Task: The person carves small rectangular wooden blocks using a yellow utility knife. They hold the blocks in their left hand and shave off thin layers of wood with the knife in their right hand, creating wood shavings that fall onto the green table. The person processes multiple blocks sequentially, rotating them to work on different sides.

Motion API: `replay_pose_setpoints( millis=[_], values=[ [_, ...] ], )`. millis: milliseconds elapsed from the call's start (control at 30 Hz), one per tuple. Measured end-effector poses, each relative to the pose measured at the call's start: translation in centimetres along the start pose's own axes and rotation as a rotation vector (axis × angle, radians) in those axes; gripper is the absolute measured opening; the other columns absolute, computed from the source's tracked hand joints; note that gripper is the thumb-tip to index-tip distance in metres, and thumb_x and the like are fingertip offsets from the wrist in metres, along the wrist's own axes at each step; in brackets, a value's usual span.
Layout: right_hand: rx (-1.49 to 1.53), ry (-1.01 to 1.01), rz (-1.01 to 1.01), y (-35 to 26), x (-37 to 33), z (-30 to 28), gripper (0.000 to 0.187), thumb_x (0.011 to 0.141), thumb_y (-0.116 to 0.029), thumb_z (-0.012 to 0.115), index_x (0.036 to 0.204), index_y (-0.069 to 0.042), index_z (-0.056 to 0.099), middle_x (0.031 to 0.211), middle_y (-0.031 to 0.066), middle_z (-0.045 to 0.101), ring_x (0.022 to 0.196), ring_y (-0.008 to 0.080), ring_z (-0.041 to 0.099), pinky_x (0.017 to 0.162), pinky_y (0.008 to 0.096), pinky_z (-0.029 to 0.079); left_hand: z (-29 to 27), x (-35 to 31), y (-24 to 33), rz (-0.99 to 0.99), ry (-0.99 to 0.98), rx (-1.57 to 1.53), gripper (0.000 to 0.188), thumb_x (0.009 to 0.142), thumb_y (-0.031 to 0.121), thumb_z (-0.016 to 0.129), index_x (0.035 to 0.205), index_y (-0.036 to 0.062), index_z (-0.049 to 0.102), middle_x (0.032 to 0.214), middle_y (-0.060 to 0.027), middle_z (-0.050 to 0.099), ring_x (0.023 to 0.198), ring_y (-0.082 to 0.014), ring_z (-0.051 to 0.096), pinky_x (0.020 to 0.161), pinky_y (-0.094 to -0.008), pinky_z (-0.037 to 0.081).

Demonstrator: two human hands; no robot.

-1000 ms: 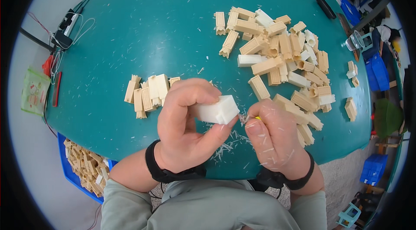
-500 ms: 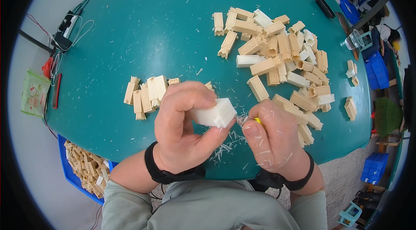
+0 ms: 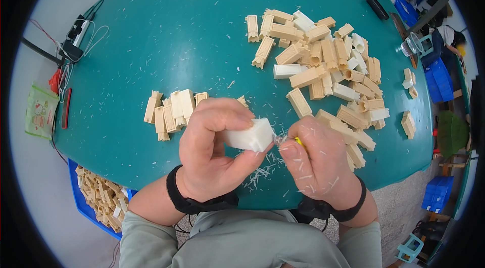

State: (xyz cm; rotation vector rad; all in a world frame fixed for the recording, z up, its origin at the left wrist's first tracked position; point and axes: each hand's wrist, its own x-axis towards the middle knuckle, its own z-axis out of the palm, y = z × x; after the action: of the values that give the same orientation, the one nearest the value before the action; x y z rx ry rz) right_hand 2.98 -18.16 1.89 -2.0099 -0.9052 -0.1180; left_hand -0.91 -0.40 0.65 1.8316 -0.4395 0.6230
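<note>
My left hand [image 3: 214, 149] is closed around a white rectangular plastic piece [image 3: 251, 136], its end turned toward my right hand. In my closed right hand [image 3: 318, 154] is a small tool with a yellow handle [image 3: 299, 141], mostly hidden by the fingers. Its thin tip lies close to the corner of the white piece; whether they touch I cannot tell. Pale shavings stick to the right hand, and more plastic shavings [image 3: 262, 173] lie on the table beneath. Beyond my left hand is a small group of beige plastic pieces [image 3: 174, 109].
A large heap of beige and white pieces [image 3: 328, 56] spreads over the right of the green table [image 3: 126, 66]. A blue crate [image 3: 81, 198] full of pieces stands at lower left. A black object [image 3: 376, 6] and a clear jar [image 3: 411, 44] sit at the far right.
Both hands stay almost where they were, the white piece still held with the tool at its end. The piece has dipped very slightly. Nothing was let go.
</note>
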Motion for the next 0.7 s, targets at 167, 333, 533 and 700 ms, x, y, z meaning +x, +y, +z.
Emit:
replay_pose_setpoints(
  millis=[167, 333, 533, 700],
  values=[
    [0.009, 0.012, -0.003, -0.1, -0.1, 0.0, 0.023, 0.082, -0.020, 0.062, 0.073, -0.003, 0.048, 0.063, 0.0082, 0.047, 0.051, 0.0261, 0.048, 0.043, 0.0333, 0.038, -0.1, 0.0, -0.3, 0.004, -0.051, -0.063, 0.038, 0.068, -0.002, 0.068, 0.098, 0.0052, 0.046, 0.098, -0.0124, 0.052, 0.083, -0.0158, 0.050, 0.069, -0.0259, 0.041],
    [-0.015, 0.035, -0.006, 0.6, 0.0, -0.2, 0.022, 0.084, -0.020, 0.060, 0.075, -0.003, 0.048, 0.063, 0.0100, 0.048, 0.051, 0.0281, 0.049, 0.044, 0.0347, 0.038, -0.1, 0.2, 0.1, 0.045, -0.193, -0.048, 0.033, 0.068, -0.003, 0.069, 0.093, 0.0065, 0.051, 0.089, -0.0100, 0.056, 0.077, -0.0177, 0.053, 0.067, -0.0278, 0.043],
    [0.101, 0.053, 0.065, 0.4, 0.5, -0.9, 0.019, 0.084, -0.018, 0.059, 0.073, -0.004, 0.050, 0.062, 0.0112, 0.048, 0.052, 0.0291, 0.048, 0.046, 0.0357, 0.037, -0.3, 0.4, 0.4, -0.142, -0.260, -0.282, 0.033, 0.068, 0.001, 0.072, 0.094, 0.0052, 0.052, 0.091, -0.0104, 0.057, 0.081, -0.0173, 0.053, 0.070, -0.0276, 0.043],
    [0.106, -0.038, -0.015, 0.0, 0.3, -1.6, 0.022, 0.081, -0.020, 0.061, 0.072, -0.004, 0.050, 0.060, 0.0106, 0.047, 0.050, 0.0279, 0.047, 0.045, 0.0351, 0.036, -1.0, 1.0, 0.2, -0.206, -0.203, -0.372, 0.034, 0.070, 0.007, 0.074, 0.094, 0.0036, 0.050, 0.090, -0.0086, 0.055, 0.082, -0.0154, 0.053, 0.070, -0.0260, 0.042]
  ],
)
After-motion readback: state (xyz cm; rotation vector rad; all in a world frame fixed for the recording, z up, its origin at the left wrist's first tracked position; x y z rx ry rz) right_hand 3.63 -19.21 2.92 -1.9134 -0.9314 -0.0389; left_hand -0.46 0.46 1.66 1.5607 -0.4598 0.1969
